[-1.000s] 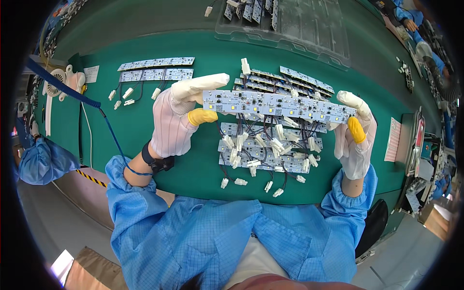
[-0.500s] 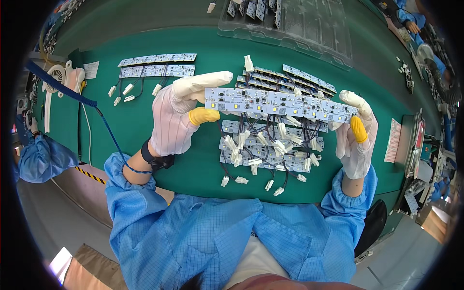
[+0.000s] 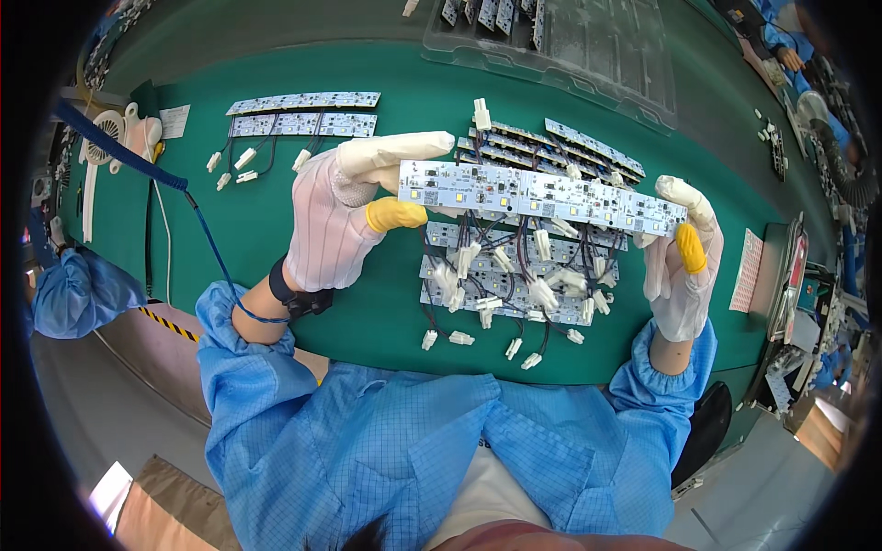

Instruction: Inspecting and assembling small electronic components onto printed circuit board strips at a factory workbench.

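Strip at centre of frame, raised over the desk, spanning from one hand to the other. Component face up to the camera; left end slightly higher in frame than right.

Left hand: fingers closed on the strip's left end, yellow-tipped thumb at the lower corner, index stretched out above the top edge. Right hand: fingers closed on the right end, yellow thumb at the lower corner, the rest curled behind. Both hands in white gloves.

Under the strip, centre of frame: near strips in rows on the desk, a tangle of dark leads and white plugs over them. Cannot tell which leads hang from the raised strip. Just above it in frame: rear strips, close together, partly hidden. Upper left: two more strips, the left pair, plugs trailing below. Top of frame: clear tray with boards at its left part. Far upper left: small fan.

Step in hand, my reading: strip held up level for a look at its face. Next move, as judged: calls for an even hold at both ends, no twist on the board, and care that no lead snags among the plugs below.
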Demonstrator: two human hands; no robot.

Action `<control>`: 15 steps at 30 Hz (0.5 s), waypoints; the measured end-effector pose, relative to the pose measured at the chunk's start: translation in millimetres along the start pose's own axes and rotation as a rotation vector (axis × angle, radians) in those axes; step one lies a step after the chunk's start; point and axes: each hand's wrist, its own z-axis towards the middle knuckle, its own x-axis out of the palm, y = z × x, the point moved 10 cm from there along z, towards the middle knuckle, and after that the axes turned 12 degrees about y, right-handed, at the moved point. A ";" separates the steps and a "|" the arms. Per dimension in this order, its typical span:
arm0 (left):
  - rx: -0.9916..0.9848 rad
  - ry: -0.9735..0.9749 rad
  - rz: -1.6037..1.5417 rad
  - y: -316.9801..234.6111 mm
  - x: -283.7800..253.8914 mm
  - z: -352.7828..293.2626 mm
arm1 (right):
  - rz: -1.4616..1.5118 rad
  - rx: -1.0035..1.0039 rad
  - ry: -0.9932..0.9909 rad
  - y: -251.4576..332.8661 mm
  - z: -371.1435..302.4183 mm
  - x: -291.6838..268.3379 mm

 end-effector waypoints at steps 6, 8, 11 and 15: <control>0.107 -0.045 -0.153 -4.0 1.2 -0.5 | 0.003 -0.017 0.032 -1.2 -1.1 1.5; 0.109 -0.050 -0.157 -4.0 1.0 -0.9 | -0.002 -0.044 0.002 5.3 0.6 5.6; 0.049 -0.089 -0.192 -0.6 0.1 -2.0 | -0.006 -0.061 0.005 4.9 0.7 5.9; -0.022 -0.123 -0.218 6.3 -2.2 -2.5 | -0.023 -0.024 0.033 -1.8 -0.5 0.6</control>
